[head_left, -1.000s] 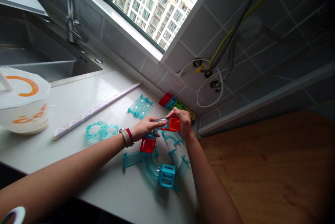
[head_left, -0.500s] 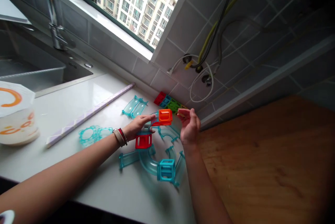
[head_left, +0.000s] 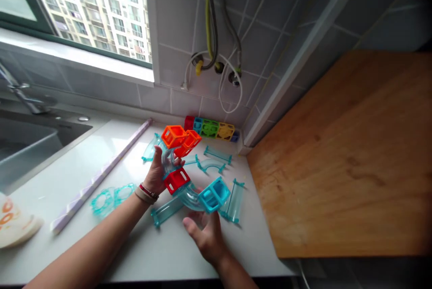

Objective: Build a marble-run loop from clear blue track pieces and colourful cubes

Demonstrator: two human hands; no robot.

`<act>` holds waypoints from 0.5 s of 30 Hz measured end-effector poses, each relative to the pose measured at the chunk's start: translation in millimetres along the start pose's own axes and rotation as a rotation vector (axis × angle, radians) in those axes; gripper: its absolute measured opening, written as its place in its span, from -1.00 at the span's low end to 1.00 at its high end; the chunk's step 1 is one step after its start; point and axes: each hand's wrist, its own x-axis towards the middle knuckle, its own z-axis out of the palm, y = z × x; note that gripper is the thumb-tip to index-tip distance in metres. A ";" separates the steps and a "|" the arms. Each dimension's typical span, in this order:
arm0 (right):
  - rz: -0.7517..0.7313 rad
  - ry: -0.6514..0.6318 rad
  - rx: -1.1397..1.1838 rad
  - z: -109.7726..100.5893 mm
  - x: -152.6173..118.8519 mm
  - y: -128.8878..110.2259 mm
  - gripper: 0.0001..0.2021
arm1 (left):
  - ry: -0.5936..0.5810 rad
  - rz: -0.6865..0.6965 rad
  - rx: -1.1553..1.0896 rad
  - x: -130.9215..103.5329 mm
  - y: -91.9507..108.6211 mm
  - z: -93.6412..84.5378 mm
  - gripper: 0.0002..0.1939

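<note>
My left hand [head_left: 157,172] is wrapped around a clear curved tube [head_left: 168,159] of a joined marble run piece. Two orange cube frames [head_left: 173,136] top that tube, and a red cube frame [head_left: 177,180] sits below it. From the red cube another clear bent tube [head_left: 191,196] leads to a teal cube frame [head_left: 214,194]. Just under the teal cube is my right hand [head_left: 208,235], thumb stretched out and fingers partly hidden behind the piece; whether it touches the cube is unclear. A clear teal track [head_left: 168,210] lies on the counter beneath.
More teal tracks [head_left: 236,201] lie right on the white counter [head_left: 141,253]. A row of coloured cubes [head_left: 209,128] stands against the tiled wall. To the left are ring-shaped teal parts [head_left: 113,200], a long pale stick [head_left: 101,176], a tub [head_left: 16,223] and a sink [head_left: 30,145]. A wooden board [head_left: 337,167] stands right.
My right hand has dropped from beside the orange cubes to below the teal cube. The piece in my left hand has tilted, showing both orange cubes. My view has turned right.
</note>
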 end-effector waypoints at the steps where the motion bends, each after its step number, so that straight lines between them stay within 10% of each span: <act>1: 0.006 0.038 -0.004 2.6 2.1 -0.6 -0.42 | -0.020 -0.013 0.035 -0.5 -0.9 0.1 -0.37; 10: 0.020 0.186 0.133 4.1 -3.6 -4.1 -0.64 | 0.050 -0.031 0.237 -0.1 6.9 3.6 -0.12; 15: 0.051 0.185 0.252 -0.6 -18.1 -3.2 -0.65 | 0.220 0.089 0.414 11.6 15.3 2.4 -0.31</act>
